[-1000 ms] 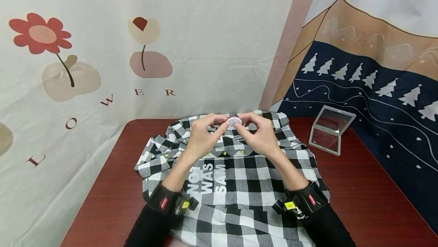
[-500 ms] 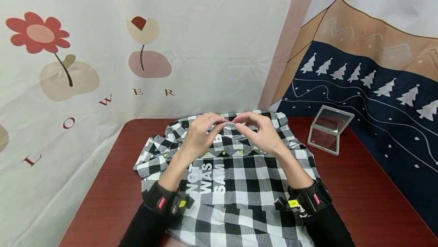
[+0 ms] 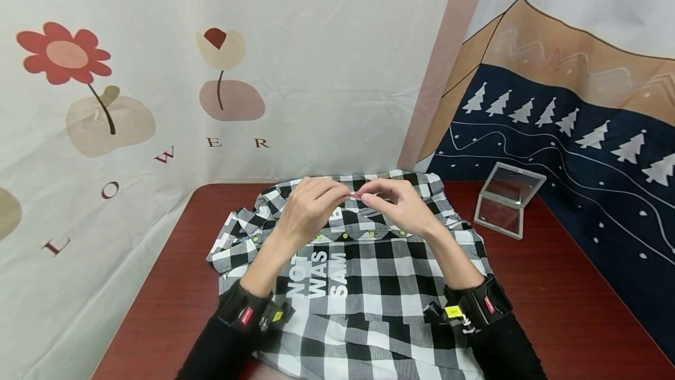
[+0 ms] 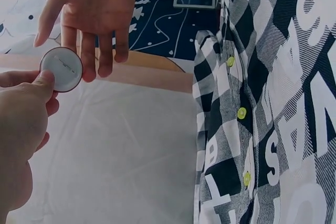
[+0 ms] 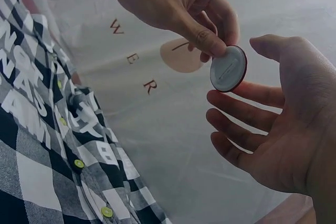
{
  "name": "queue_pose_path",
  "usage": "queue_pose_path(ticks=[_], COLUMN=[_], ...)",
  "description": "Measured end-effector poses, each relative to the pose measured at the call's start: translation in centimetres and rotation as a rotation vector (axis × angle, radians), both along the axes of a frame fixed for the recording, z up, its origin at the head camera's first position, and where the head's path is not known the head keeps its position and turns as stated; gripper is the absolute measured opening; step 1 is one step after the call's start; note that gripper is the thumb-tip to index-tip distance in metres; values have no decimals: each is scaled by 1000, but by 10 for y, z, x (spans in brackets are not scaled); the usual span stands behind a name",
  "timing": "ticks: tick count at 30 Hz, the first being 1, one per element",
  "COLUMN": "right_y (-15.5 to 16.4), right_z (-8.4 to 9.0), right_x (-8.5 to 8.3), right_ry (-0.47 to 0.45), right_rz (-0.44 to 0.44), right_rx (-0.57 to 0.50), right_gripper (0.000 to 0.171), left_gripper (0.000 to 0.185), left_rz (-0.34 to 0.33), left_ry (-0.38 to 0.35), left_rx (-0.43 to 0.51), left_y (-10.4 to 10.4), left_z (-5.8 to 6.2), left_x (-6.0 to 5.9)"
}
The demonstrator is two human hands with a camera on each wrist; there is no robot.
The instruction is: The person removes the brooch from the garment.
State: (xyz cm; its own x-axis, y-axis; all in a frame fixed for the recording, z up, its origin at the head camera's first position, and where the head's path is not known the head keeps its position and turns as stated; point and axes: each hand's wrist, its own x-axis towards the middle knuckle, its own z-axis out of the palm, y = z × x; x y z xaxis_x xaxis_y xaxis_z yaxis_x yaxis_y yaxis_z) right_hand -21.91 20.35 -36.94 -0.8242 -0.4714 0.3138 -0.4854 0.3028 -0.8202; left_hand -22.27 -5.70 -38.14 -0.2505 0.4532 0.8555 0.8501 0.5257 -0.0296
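A round pin badge, its pale back with a pin facing the wrist cameras, shows in the left wrist view and the right wrist view. My left hand pinches its rim between thumb and fingers. Around the opposite side, my right hand has its thumb and fingers spread and relaxed, the index finger overlapping the badge's edge in the right wrist view. From the head camera, only a thin edge of the badge shows between the fingertips. Below both hands lies a black-and-white checked shirt with white lettering and yellow-green buttons.
On the right part of the red-brown table stands an opened square case with clear panes. A pale curtain with printed flowers hangs behind, and a dark patterned cloth hangs at the right.
The badge has tipped from nearly face-on to edge-on in the head view. My left hand has turned over a little, and my right fingers have loosened from the badge's rim.
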Motion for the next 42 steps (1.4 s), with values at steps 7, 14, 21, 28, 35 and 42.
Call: queue_pose_path(ticks=[7,14,21,28,35,42], right_y=[-2,-3,-3,-3,-1,8], right_z=[-4,-6,-6,-8,-10,-15], right_x=[0,-3,-3,-5,-7,-10], right_ry=[-16,-2,-1,4,-1,-1], right_rz=[-9,8,6,8,-5,-58], right_rx=[15,12,21,34,46,68], right_gripper=[22,18,14,13,15,19], left_gripper=[12,11,16,18,26,52], left_rz=[19,38,43,34,27,40], left_ry=[54,105,130,128,-22,-269], left_rx=[-61,-114,-125,-129,-144,-189], left_y=[-3,-3,-3,-3,-5,-9], left_z=[-2,-4,-4,-7,-9,-13], left_x=[3,4,5,3,3,3])
